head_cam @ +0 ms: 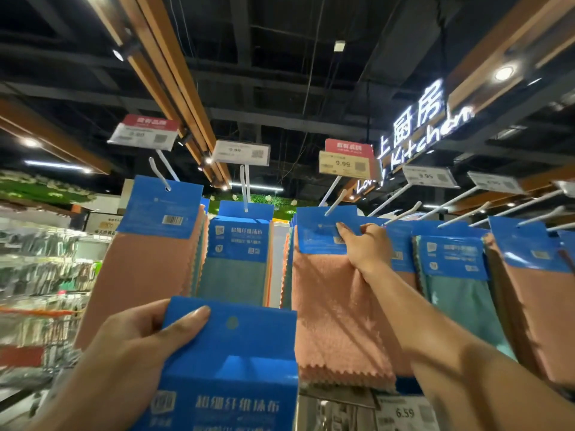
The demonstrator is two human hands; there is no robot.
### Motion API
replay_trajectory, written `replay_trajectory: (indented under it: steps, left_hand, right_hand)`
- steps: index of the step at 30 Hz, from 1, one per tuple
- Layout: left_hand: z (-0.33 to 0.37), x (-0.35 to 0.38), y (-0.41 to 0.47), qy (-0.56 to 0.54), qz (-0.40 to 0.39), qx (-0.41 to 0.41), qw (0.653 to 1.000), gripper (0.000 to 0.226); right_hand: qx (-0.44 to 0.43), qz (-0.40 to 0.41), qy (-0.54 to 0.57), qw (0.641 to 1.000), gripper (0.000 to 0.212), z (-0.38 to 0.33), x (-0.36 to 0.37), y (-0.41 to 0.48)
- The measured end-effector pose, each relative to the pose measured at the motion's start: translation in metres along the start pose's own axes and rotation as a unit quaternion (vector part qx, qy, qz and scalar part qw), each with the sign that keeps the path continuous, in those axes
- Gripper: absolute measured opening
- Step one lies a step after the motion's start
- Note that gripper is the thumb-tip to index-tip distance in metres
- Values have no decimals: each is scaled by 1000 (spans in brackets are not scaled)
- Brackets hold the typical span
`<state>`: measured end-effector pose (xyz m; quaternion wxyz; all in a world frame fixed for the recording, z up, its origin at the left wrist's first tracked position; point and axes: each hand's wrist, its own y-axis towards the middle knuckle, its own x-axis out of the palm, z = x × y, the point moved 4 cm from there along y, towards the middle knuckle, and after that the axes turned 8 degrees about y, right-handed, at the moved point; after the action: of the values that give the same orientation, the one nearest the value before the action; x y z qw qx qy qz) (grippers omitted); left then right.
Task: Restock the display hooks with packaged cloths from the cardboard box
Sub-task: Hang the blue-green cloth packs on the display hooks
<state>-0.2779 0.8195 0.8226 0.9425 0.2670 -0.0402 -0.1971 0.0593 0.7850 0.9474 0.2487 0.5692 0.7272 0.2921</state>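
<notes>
My left hand (137,340) grips a packaged cloth with a blue card header (230,362) low in the middle, thumb across its top corner. My right hand (367,247) reaches up and pinches the blue header of a pink cloth pack (336,309) that hangs on a white display hook (334,203). More packs hang on neighbouring hooks: a pink one (146,269) on the left, a teal one (236,275) in the middle, and teal (460,290) and pink (535,306) ones on the right. The cardboard box is out of view.
Price tags (343,163) stand on the hook ends above the packs. Several bare white hooks (504,209) jut out at the upper right. A shelf label reading 6.59 (404,412) sits below. Shelves of packaged goods (40,275) fill the left side.
</notes>
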Motion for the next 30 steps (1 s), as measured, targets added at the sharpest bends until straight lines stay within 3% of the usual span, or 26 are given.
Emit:
replay_trajectory:
  steps: [2,4,7,9,11,14,18,21,25,27,30]
  left_hand:
    - [-3,1,2,5,-10,-6,1000,8]
    - [-5,1,1,23,-24,-5,999,30]
    - [-8,3,0,27,-29,-17,999,44]
    - [-11,4,-1,24,-22,-21,999,34]
    - [-13,6,-2,16,-12,-17,1000,10]
    - [-9,12,-7,-11,-3,-25,1000,11]
    - [-2,19,-18,-24,-11,-29,999,11]
    - [4,24,-28,-25,-23,-29,999,15]
    - [10,32,-40,-45,-40,-44,997,15]
    - [12,38,-44,-51,-34,-47,997,14]
    - [19,51,-48,-57,-30,-44,997,13]
  right_hand:
    - [-23,8,-38,999,48,2,9,0]
    - [-39,20,-68,997,53,5,18,-1]
    - [-67,34,-118,990,51,9,30,-3]
    - [-81,39,-139,986,50,10,33,-6]
    - [-86,37,-150,984,51,10,32,-7]
    - [-84,21,-156,984,55,6,27,-9]
    - [-53,-4,-118,992,62,0,9,-13]
    - [-31,-12,-68,997,53,1,-12,-11]
    - [-60,-4,-11,998,54,-8,-54,-42]
    - [-54,-71,70,994,52,-12,-75,-83]
    - [19,-233,176,956,54,-14,-101,-159]
